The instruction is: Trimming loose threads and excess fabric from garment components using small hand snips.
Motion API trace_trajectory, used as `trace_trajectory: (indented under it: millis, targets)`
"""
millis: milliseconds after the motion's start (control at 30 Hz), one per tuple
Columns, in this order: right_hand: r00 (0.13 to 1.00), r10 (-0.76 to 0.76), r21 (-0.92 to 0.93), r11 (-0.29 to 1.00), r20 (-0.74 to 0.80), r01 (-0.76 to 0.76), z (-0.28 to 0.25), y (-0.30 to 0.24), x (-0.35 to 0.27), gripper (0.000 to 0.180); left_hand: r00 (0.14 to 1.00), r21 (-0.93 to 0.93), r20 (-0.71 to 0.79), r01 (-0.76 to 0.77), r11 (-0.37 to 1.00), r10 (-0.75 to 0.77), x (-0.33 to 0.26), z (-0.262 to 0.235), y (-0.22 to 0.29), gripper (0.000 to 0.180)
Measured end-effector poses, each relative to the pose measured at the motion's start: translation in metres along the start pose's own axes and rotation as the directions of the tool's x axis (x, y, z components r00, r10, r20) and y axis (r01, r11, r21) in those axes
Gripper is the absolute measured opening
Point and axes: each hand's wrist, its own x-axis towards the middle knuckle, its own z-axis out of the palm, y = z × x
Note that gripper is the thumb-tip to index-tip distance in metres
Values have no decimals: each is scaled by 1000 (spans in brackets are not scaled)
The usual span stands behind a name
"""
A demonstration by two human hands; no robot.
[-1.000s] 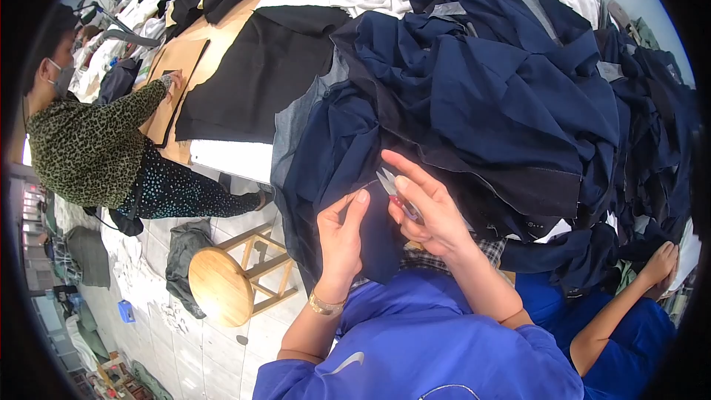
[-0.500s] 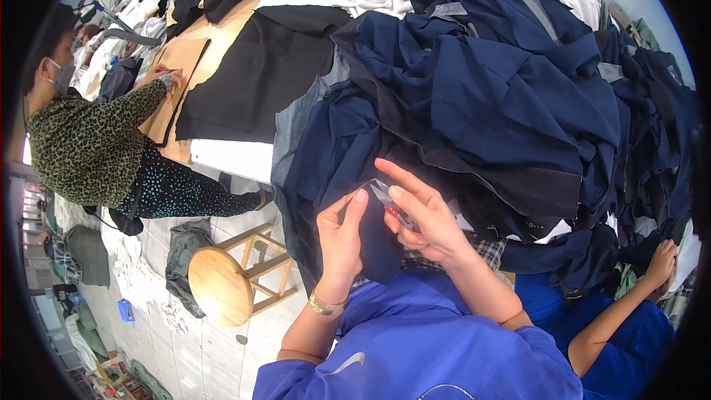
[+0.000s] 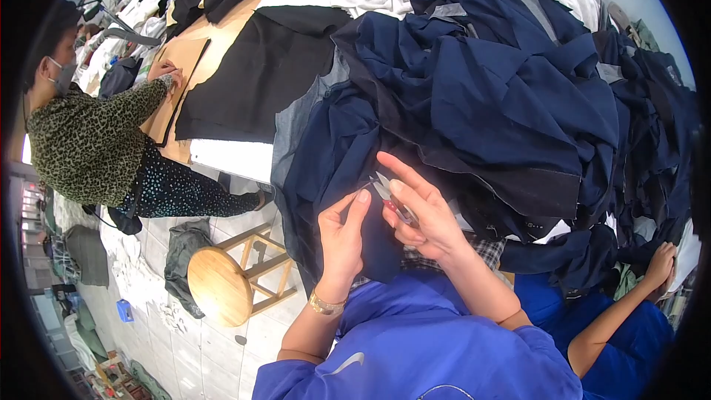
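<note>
My right hand [image 3: 426, 215] grips a small pair of thread snips [image 3: 388, 203] with a reddish part near the blades. The two blade tips point up and left, slightly apart, while the index finger stretches out past them. Just left of the tips, my left hand [image 3: 343, 231] is closed in a pinch, thumb against the fingers. Whatever it pinches is too small to make out. Both hands are over the near edge of a large heap of dark navy cloth [image 3: 503, 96], part of which hangs down beneath them.
Black cloth panels [image 3: 255, 78] lie on the table to the left. A person [image 3: 92, 141] in a patterned top and mask stands there, hands on a brown board. A round wooden stool [image 3: 220, 285] is on the floor at lower left. Another person's arm [image 3: 622, 300] reaches in at right.
The snips have turned slightly in my right hand and their blades show more apart. My left hand stays almost in place. The person at left has shifted their hands a little.
</note>
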Motion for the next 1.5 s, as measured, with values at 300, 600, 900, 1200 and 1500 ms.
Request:
trace_trajectory:
  millis: [300,600,900,1200,1500]
  targets:
    - [999,-28,-19,999,-17,28,-2,-1,1,45,1000,9,-26,6,1000,-6,0,2,0,20]
    - [928,-372,-802,552,8,229,1,-11,7,25,1000,95,10,-25,995,24,0,1,0,19]
    - [946,-315,-785,566,77,252,-7,-24,24,11,996,304,87,7,953,-35,2,-4,11,21]
    - [969,-245,-675,721,-43,152,-5,-31,20,18,983,102,115,129,986,-141,5,-3,19,21]
    - [878,-478,-775,566,-29,283,-8,-26,32,17,977,101,130,158,982,-171,11,-2,22,24]
